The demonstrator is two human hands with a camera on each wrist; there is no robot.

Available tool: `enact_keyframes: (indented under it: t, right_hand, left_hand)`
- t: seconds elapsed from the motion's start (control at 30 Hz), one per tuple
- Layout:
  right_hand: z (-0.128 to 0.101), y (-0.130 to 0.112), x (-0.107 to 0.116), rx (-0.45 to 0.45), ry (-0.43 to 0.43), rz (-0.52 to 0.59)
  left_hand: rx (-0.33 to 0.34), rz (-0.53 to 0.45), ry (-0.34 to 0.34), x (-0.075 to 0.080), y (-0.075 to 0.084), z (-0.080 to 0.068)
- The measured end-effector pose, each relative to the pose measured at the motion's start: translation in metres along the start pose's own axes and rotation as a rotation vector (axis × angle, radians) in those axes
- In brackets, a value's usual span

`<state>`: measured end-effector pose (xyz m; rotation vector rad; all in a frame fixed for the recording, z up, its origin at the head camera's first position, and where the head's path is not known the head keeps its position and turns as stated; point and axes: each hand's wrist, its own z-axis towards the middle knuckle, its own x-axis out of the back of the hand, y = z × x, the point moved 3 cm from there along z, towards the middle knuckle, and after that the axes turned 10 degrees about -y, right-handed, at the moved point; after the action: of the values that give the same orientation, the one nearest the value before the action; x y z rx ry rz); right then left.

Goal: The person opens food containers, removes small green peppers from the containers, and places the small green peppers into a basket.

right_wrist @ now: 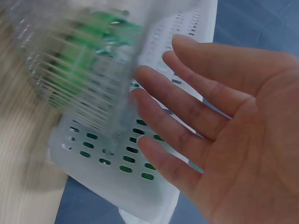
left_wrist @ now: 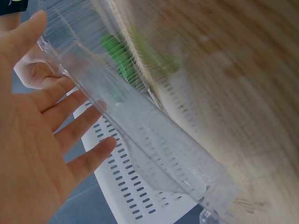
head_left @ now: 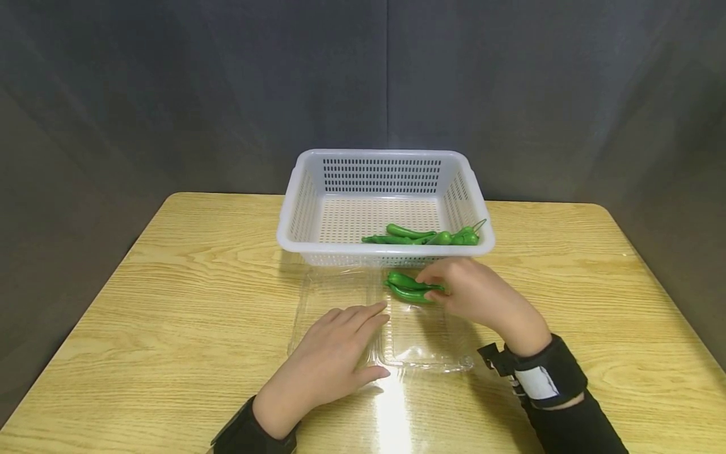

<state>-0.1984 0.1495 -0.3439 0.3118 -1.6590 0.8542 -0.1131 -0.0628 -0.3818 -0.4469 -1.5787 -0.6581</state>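
A clear plastic clamshell box (head_left: pixel 422 343) lies unfolded on the table, its two halves side by side. Two green chili peppers (head_left: pixel 404 294) rest in the far part of its right half. My right hand (head_left: pixel 482 299) is over the right ends of these peppers, its fingertips close to them. In the right wrist view its fingers are loosely spread and nothing shows between them; the peppers there are blurred behind the box wall. With fingers extended, my left hand (head_left: pixel 331 356) lies over the box near the fold, and in the left wrist view its fingertips reach the clear wall (left_wrist: pixel 154 135).
Behind the box stands a white perforated basket (head_left: pixel 386 248), with more green peppers (head_left: pixel 399 239) gathered at its near right side. The wooden table (head_left: pixel 170 315) extends to both sides, and a dark grey curtain (head_left: pixel 386 75) hangs beyond it.
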Motion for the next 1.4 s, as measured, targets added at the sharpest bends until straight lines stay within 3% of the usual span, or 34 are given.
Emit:
enact_keyframes:
  t: [0.67,1.4]
  right_hand:
    - [0.006,0.003,-0.012,-0.034,-0.023,-0.072]
    - [0.013,0.006,-0.025,-0.008,-0.003,-0.142]
  left_hand:
    - [0.015,-0.019,-0.032,-0.001,0.000,0.000]
    - [0.012,-0.005,-0.027,0.000,0.001,0.000]
